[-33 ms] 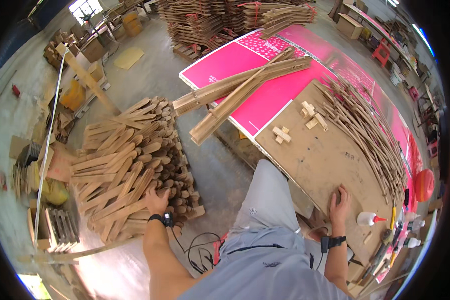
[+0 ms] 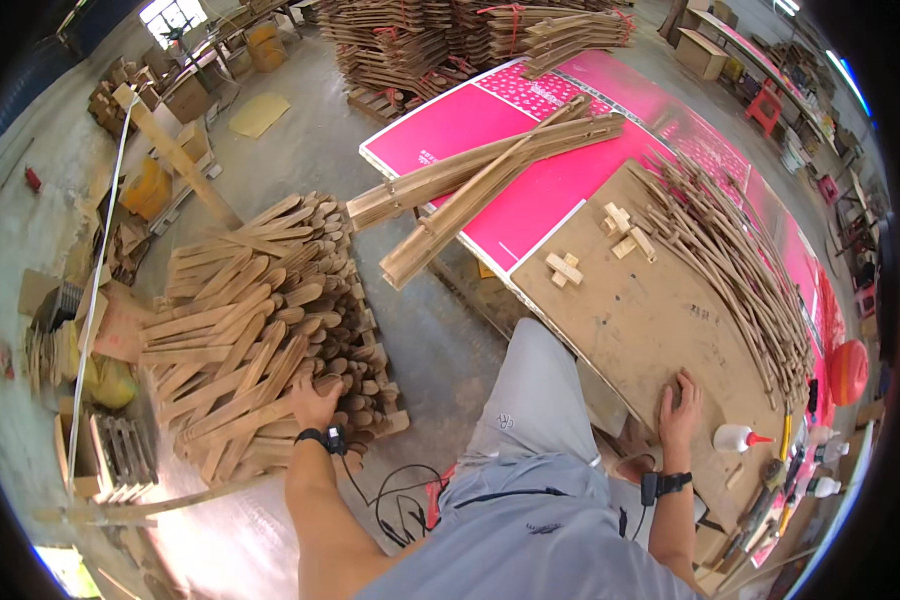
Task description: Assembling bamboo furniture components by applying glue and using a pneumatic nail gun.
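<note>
My left hand lies on the near right side of a big heap of wooden slats with rounded ends. Its thumb and fingers are spread over the slat ends, and the undersides of the fingers are hidden. On the brown board of the table, my right hand rests flat, fingers apart and holding nothing. Just to its right lies a white squeeze bottle with a red tip. Farther up the board are small cross-shaped wooden pieces and a long bundle of thin wooden sticks.
Long grooved wooden strips cross on the pink sheet and jut over the table edge. Stacked slats stand behind. Black cables trail on the floor between the heap and my legs. Hand tools line the right edge.
</note>
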Tool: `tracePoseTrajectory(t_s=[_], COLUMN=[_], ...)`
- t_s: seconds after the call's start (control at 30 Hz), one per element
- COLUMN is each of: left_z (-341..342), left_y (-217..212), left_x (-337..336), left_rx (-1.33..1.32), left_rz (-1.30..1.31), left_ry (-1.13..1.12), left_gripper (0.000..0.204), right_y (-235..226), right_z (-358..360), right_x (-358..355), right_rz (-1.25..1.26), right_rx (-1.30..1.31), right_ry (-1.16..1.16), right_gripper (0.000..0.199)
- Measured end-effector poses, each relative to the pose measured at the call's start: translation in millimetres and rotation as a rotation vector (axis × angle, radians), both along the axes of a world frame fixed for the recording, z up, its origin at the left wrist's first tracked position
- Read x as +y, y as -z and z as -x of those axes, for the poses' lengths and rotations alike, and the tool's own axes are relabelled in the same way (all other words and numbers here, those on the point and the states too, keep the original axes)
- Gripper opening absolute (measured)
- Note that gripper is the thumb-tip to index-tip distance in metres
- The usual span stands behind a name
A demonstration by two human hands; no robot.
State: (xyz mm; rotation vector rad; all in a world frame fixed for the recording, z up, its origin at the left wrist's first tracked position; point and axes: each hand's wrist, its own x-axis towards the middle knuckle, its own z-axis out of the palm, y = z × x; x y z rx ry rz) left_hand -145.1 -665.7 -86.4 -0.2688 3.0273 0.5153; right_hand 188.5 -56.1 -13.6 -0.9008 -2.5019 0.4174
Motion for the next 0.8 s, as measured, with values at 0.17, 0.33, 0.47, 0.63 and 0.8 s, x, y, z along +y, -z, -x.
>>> tracePoseTrajectory(t_s=[0.17,0.33,0.47,0.63,0.8], left_z=[8,30,71,68,-17], left_y=[-3,-30,-85,-196,-298], left_x=[-24,-11,35,163,290], left_rx=[-0.018,0.280,0.428,0.623,0.693], left_rz=[0.164,0.265,0.169,0.123,0.036], left_ry=[0.270,0.276,0.419,0.641,0.927], left_gripper=[0.065,0.045,0.044,0.033,0.027], right_y=[1,-1,3,18,-39], right_z=[12,13,10,4,24], right_x=[4,3,7,4,-43], right_rz=[-0.018,0.011,0.007,0.043,0.257], right_rx=[0.005,0.011,0.025,0.151,0.328], right_ry=[-0.010,0.000,0.013,-0.020,-0.227], right_gripper=[0.035,0.034,0.035,0.037,0.037])
